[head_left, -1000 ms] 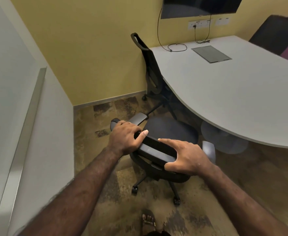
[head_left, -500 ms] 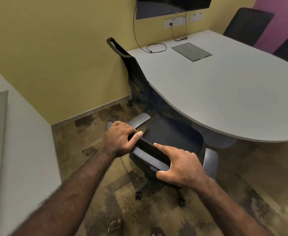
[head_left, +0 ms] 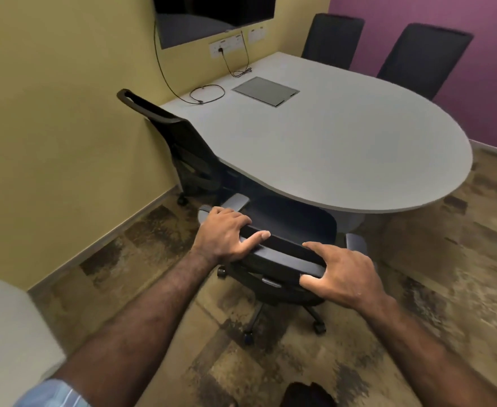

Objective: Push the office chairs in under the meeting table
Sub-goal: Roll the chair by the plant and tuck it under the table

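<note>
A black office chair (head_left: 292,223) on castors stands at the near curved edge of the grey meeting table (head_left: 344,148), its seat front just under the tabletop. My left hand (head_left: 226,235) grips the left end of the chair's backrest top. The right end of that same top edge is held by my right hand (head_left: 342,274), fingers spread over it. A second black chair (head_left: 179,142) sits tucked at the table's left side by the yellow wall. Two more dark chairs (head_left: 332,39) (head_left: 423,57) stand at the far side against the purple wall.
A cable (head_left: 206,94) and a flush grey panel (head_left: 266,91) lie on the table near wall sockets and a dark screen (head_left: 212,16). A white surface (head_left: 3,333) fills the lower left. Patterned brown carpet (head_left: 461,274) spreads to the right of the chair.
The chair has rolled toward the table with both hands on its backrest, and its seat front now reaches under the edge. The view has swung right, revealing the purple wall and far chairs.
</note>
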The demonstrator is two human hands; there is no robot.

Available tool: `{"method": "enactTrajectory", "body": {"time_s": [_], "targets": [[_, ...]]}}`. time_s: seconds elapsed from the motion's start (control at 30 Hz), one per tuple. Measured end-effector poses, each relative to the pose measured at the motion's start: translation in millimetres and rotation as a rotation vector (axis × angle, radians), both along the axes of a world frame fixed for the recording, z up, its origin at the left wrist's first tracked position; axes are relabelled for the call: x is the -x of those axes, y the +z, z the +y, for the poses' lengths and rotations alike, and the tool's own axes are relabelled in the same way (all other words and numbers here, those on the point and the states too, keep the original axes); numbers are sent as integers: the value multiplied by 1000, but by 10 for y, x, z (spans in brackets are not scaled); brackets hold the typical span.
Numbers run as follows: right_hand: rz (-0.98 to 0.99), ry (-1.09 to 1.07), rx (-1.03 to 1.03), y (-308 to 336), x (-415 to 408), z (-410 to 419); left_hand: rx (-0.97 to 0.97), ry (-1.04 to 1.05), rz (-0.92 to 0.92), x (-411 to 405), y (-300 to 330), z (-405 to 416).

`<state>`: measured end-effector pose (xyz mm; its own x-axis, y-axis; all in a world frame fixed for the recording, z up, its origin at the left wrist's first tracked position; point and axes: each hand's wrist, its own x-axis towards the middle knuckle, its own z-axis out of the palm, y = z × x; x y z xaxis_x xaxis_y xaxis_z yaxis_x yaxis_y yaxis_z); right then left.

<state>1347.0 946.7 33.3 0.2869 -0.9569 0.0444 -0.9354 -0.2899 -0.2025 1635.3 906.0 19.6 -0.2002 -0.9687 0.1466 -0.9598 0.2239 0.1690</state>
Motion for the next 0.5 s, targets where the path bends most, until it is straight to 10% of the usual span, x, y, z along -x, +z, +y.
{"method": "enactTrajectory", "body": {"time_s": [0.5], "targets": [[0, -129, -4, -42, -726, -686, 53, -89, 40, -577, -132, -1216]]}}
